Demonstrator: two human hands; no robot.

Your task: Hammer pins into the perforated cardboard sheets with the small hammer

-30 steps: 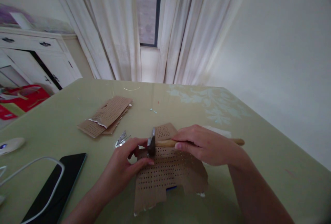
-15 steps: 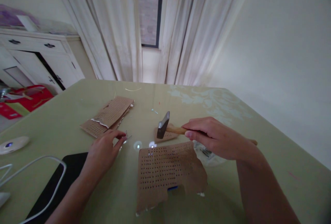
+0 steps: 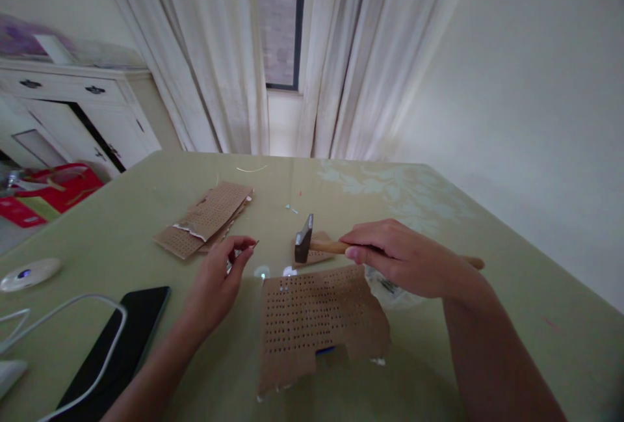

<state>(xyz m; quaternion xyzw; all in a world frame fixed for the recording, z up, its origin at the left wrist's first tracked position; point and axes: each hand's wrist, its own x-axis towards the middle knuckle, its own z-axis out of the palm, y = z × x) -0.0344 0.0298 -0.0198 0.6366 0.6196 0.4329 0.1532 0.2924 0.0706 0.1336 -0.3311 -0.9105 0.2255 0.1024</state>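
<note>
Brown cardboard (image 3: 322,311), dark dotted rows

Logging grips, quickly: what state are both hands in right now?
Left hand: closed, pinching a thin nail-like piece.
Right hand: closed, holding the hammer by its handle.

This looks like a room in a home: pale curtains (image 3: 195,45) flank a window (image 3: 280,25) at top centre, a white cabinet (image 3: 141,100) with ornate drawer pulls (image 3: 95,90) stands upper left, and leafy decoration (image 3: 390,184) marks the tabletop (image 3: 492,344).
</note>
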